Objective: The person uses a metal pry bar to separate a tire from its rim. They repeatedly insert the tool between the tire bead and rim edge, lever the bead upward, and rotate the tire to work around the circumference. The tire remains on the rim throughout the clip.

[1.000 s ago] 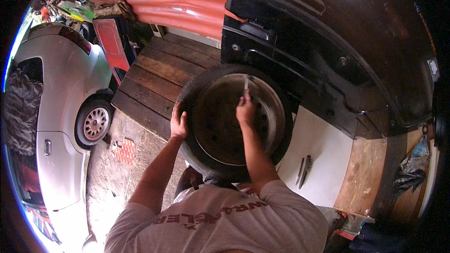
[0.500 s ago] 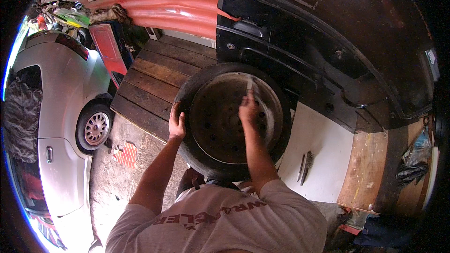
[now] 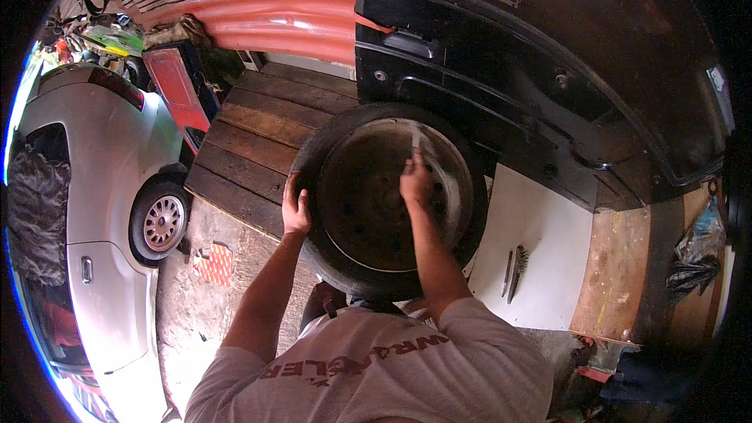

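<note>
A dusty car wheel [image 3: 372, 207], its black tyre around a dull steel rim, lies in front of me with the hollow of the rim facing up. My left hand [image 3: 295, 210] grips the tyre's left side, fingers curled over its edge. In my right hand [image 3: 416, 182] is a scraper [image 3: 416, 139], closed in my fist. Its pale flat blade, somewhat blurred, points away from me against the far inner wall of the rim.
Beneath the wheel's far left is a dark plank tabletop [image 3: 251, 129]. To the right, a wire brush [image 3: 517, 274] and a slim tool [image 3: 507, 272] lie on a white board [image 3: 544, 227]. A black panel [image 3: 501, 63] stands behind; a silver car [image 3: 110, 188] is at left.
The view has shifted slightly. My right hand keeps the scraper at the far inner rim with hardly any visible change, and my left hand stays on the tyre.
</note>
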`<action>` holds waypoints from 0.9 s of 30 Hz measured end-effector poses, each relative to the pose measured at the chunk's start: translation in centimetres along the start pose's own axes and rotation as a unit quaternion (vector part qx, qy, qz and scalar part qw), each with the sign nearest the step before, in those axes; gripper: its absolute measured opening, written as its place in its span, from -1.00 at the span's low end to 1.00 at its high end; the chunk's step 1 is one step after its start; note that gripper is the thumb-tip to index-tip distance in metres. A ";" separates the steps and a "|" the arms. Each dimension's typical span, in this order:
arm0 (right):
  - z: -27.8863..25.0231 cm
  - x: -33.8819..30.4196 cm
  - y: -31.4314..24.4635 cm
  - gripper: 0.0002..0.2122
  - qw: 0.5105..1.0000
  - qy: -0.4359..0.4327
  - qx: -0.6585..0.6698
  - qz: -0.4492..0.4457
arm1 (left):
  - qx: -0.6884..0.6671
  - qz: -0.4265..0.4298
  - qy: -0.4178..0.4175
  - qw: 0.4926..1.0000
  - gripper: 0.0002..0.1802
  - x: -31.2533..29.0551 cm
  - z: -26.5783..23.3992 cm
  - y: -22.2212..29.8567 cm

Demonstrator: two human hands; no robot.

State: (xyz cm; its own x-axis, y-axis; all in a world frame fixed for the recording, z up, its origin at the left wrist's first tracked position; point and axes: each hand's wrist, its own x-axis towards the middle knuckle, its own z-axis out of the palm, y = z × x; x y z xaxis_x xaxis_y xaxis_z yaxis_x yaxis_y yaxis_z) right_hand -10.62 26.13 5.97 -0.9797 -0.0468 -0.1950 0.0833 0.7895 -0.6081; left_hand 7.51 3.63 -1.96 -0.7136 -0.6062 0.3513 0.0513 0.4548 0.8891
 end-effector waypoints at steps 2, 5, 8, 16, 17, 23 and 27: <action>-1.8 0.5 4.6 -0.53 0.998 0.059 0.004 -0.020 | 0.002 -0.003 0.000 1.000 -0.42 0.2 0.3 0.4; -1.7 -0.6 7.7 -0.54 0.987 0.142 0.038 -0.069 | 0.003 -0.003 0.002 1.000 -0.41 0.0 0.2 0.2; 0.3 -0.2 7.7 -0.52 0.973 0.191 0.083 -0.102 | 0.004 0.001 0.002 1.000 -0.41 0.1 0.4 0.1; 1.6 2.0 4.2 -0.52 0.988 0.116 -0.013 -0.102 | 0.021 -0.004 -0.015 1.000 -0.43 0.3 0.3 1.1; 1.0 1.9 4.9 -0.52 0.991 0.100 -0.008 -0.087 | 0.025 0.002 -0.015 1.000 -0.43 0.2 0.2 1.1; 3.8 3.0 5.0 -0.50 0.931 0.256 0.050 -0.254 | 0.026 0.022 -0.032 0.999 -0.42 0.7 0.6 1.3; 7.6 1.8 0.0 -0.48 0.979 0.113 0.079 -0.149 | 0.030 0.017 -0.024 0.999 -0.39 0.5 0.1 1.5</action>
State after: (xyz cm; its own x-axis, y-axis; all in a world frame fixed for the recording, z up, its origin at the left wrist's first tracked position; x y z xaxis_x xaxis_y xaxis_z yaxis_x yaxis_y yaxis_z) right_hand -10.96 21.36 -0.20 -0.9787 -0.1092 0.1736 -0.2022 0.6559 -0.7272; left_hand 7.16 4.10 -0.48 -0.7445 -0.5590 0.3650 0.0341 0.5141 0.8570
